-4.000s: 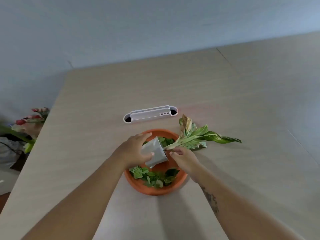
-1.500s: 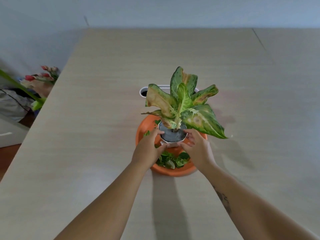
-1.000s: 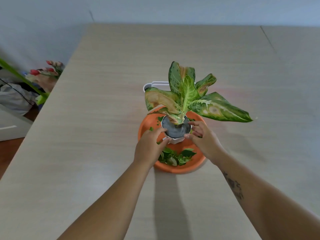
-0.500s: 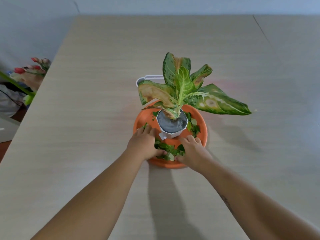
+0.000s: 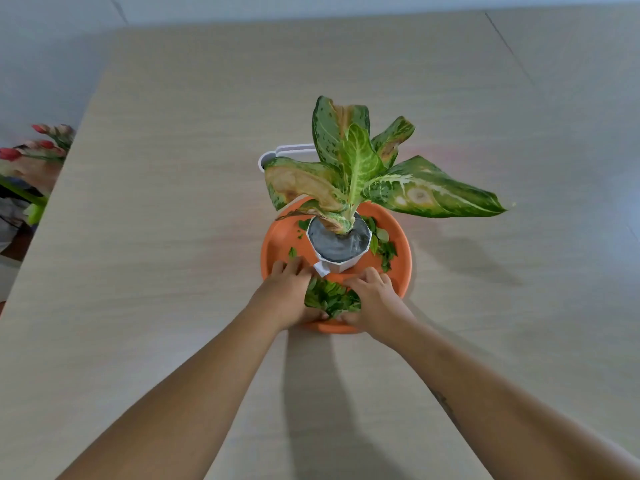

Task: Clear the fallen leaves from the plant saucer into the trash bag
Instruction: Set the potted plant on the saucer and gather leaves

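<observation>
An orange plant saucer (image 5: 401,252) sits mid-table. A white pot (image 5: 341,249) stands upright in it, holding a plant with large green and yellowed leaves (image 5: 363,174). Small fallen green leaves lie in the saucer: a pile (image 5: 330,296) at the near rim and a few more (image 5: 382,245) right of the pot. My left hand (image 5: 287,292) and my right hand (image 5: 375,299) rest in the saucer's near part, cupped on either side of the pile and pressing it together. No trash bag is in view.
A white oblong holder (image 5: 277,154) lies on the wooden table (image 5: 173,202) just behind the plant, mostly hidden by leaves. Red tulip-like flowers (image 5: 38,147) stand off the table's left edge.
The pot went from lying tilted in my hands to standing upright in the saucer. Both hands let go of it, dropped to the near rim and closed in around the leaf pile.
</observation>
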`<state>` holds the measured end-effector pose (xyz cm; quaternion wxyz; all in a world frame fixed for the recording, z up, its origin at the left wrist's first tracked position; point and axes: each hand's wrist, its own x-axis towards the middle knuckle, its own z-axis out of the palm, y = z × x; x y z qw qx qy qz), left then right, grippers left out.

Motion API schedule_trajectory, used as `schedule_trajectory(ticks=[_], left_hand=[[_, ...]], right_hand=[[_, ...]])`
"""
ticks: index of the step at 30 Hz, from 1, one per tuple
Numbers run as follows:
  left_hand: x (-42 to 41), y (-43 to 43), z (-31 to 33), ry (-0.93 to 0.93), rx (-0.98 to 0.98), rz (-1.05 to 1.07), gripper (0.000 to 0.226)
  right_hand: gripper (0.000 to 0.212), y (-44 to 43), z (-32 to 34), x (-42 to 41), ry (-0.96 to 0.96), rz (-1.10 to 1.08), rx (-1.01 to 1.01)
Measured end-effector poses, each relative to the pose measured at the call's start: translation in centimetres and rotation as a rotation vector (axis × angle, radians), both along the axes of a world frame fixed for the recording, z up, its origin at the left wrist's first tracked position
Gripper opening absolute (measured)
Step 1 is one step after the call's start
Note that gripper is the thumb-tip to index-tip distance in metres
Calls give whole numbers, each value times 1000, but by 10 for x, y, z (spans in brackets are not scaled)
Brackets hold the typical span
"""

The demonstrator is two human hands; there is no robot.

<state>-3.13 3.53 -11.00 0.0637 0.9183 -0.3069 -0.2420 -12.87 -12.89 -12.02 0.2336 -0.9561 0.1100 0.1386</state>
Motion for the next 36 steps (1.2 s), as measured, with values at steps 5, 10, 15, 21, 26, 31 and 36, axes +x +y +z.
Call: schedule_trajectory(ticks=[5, 10, 15, 21, 26, 31, 36], left_hand=[[-3, -2, -1, 1, -59, -52, 73], [0, 2, -1, 70, -97, -52, 73], [6, 6, -3, 100, -141, -46, 47], [10, 10, 2, 53, -188, -47, 45], [13, 7, 3, 94, -100, -59, 52], [12, 4, 1, 158, -193, -33, 27], [19, -1, 11, 234, -163, 8, 28]], right_hand=[[58, 0, 0, -2, 26, -21, 33], [62, 0, 3, -6, 6, -48, 21], [43, 10, 6, -3, 44, -37, 20], [43, 8, 9, -7, 10, -116, 31], [48, 19, 7, -5, 54, -143, 4], [29, 22, 4, -6, -40, -199, 87], [23, 20, 12, 1, -37, -303, 102]])
